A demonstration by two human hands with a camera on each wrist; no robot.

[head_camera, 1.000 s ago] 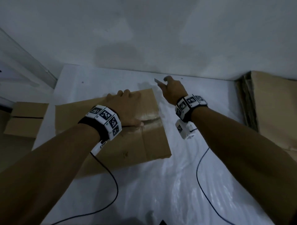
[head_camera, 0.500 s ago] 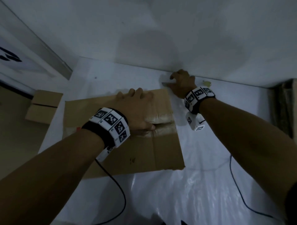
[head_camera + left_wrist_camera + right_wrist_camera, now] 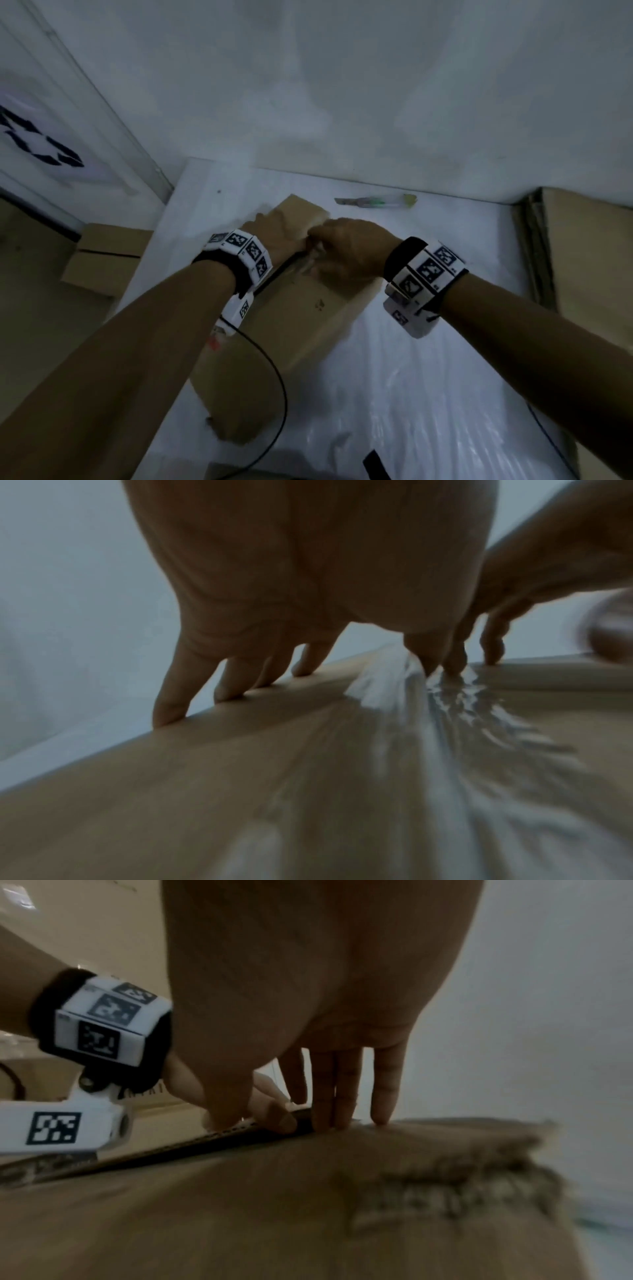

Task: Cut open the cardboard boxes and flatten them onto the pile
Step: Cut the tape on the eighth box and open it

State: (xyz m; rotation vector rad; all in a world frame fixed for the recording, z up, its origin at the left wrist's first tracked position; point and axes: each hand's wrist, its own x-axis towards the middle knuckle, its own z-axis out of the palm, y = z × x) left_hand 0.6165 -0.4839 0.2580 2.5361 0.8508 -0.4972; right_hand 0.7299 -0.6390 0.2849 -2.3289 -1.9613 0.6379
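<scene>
While both of our hands meet on top of the cardboard box, it lies on the white plastic-covered table, stretching from the centre down toward seven o'clock in the head view. Our left hand presses straight, spread fingers along the far edge of one flap, holding nothing. Our right hand, at three o'clock from the left, plants its fingertips at the slit between the flaps, thumb bent toward the gap; whether it pinches anything we cannot tell. Shiny, wrinkled packing tape runs along the seam under both hands. Up at twelve o'clock, well apart from the box, the utility knife lies by the wall. Over at three o'clock the pile of flattened cardboard waits, and another box sits on the floor at nine o'clock.
</scene>
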